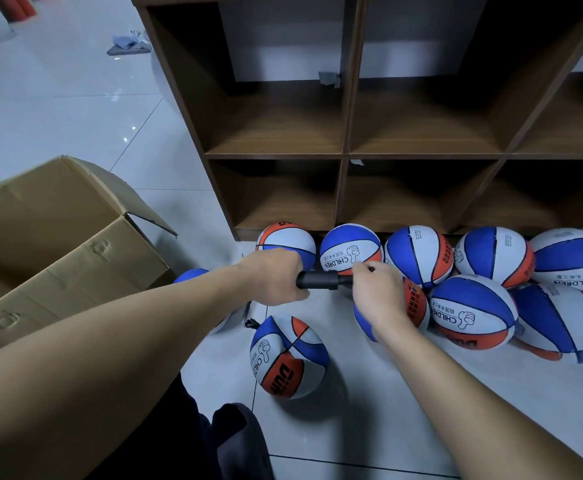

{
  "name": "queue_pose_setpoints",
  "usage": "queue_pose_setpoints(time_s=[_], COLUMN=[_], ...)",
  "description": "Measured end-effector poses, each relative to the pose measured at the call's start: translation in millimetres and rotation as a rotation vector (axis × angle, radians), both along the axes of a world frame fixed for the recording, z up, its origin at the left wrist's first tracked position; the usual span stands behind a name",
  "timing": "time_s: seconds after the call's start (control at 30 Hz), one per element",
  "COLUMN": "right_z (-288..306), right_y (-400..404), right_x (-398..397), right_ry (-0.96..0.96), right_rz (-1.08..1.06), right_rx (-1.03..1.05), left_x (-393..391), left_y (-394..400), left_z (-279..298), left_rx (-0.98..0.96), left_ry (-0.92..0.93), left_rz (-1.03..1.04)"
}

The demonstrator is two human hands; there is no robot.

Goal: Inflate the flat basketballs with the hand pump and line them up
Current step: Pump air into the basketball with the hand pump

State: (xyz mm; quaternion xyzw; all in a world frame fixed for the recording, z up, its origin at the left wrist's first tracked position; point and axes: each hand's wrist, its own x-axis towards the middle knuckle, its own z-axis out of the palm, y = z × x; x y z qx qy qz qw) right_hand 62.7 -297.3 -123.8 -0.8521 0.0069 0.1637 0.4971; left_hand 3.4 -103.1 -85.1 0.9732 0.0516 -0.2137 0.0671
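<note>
A black hand pump (319, 279) lies level between my hands. My left hand (273, 276) grips its thick barrel; my right hand (377, 292) pinches its thin end. Beneath my right hand sits a blue, white and orange basketball (416, 303), mostly hidden. Several matching basketballs line the floor before the shelf, among them one (350, 248) marked CHILDREN and one (472, 311) to the right. Another basketball (288, 356) lies alone nearer to me. A further ball (191, 274) peeks out behind my left forearm.
An open cardboard box (58, 244) stands on the left. A dark wooden cubby shelf (345, 154) fills the back. The floor is pale glossy tile (404, 410). Dark trousers (221, 441) show at the bottom. A small cloth heap (127, 43) lies far back.
</note>
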Motion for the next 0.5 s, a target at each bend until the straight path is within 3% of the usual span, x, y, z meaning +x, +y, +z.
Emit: queue_pose_setpoints(time_s=[0.13,0.3,0.5], right_z=[4,3,6], right_y=[-28,-36,-18], right_x=[29,36,17], right_ry=[0.102,0.152,-0.023], right_rz=[-0.187,-0.243,-0.191], right_rx=[0.023,0.043,0.027], left_x=[0,0,-2], left_y=[22,18,17], left_z=[-2,-6,-4], left_rx=[0.037,0.039,0.045], left_ry=[0.026,0.043,-0.01], left_rz=[0.046,0.038,0.038])
